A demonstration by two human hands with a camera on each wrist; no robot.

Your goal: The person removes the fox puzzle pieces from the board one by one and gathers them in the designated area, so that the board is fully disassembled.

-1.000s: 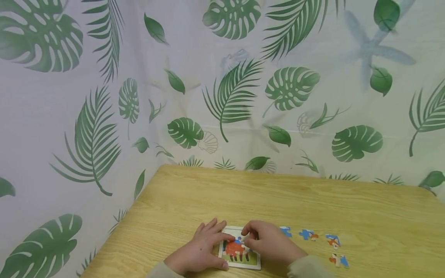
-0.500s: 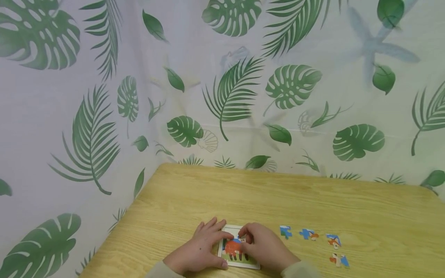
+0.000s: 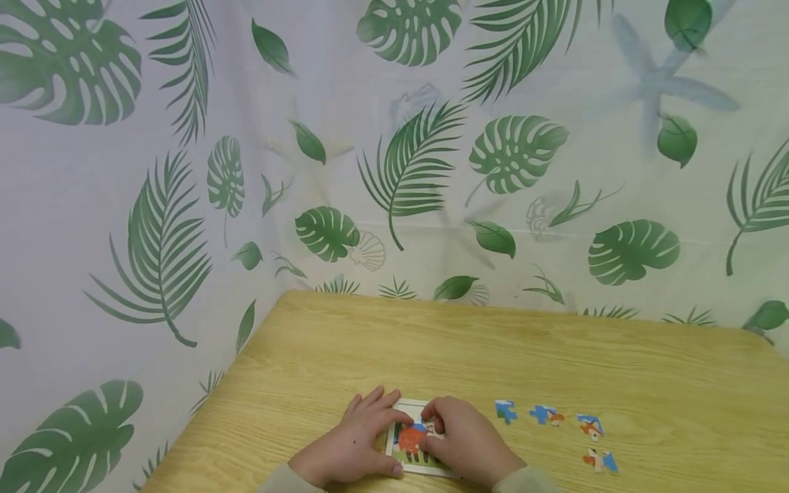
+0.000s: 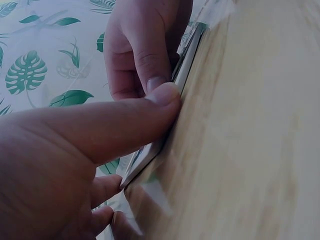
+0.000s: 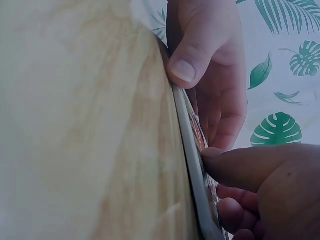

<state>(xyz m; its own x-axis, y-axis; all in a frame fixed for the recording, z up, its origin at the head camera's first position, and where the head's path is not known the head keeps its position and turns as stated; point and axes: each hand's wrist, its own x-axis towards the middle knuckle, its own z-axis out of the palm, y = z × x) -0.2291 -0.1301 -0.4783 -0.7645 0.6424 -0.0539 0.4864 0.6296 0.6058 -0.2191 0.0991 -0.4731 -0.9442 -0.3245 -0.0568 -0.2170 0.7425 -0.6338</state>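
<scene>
A small white-framed jigsaw puzzle board (image 3: 424, 470) lies near the front of the table, showing a red animal with dark legs on green. Across its left side my left hand (image 3: 364, 438) rests with fingers spread, the thumb (image 4: 162, 95) on the near edge. Over the right part is my right hand (image 3: 471, 441), its index finger and thumb bent around a puzzle piece (image 3: 431, 427) with blue and white on it. In the right wrist view, the right thumb (image 5: 220, 155) presses low against the board's face. The hands hide parts of the picture.
Several loose puzzle pieces lie on the wooden table (image 3: 370, 342) to the right: a blue-green one (image 3: 506, 411), a blue one with orange (image 3: 545, 415), and fox-coloured ones (image 3: 590, 427). A leaf-patterned sheet (image 3: 419, 267) hangs behind and at the left.
My right hand has shifted left over the board, its thumb moving further onto the picture, and the blue-green loose piece is now fully uncovered. My left hand stays in place.
</scene>
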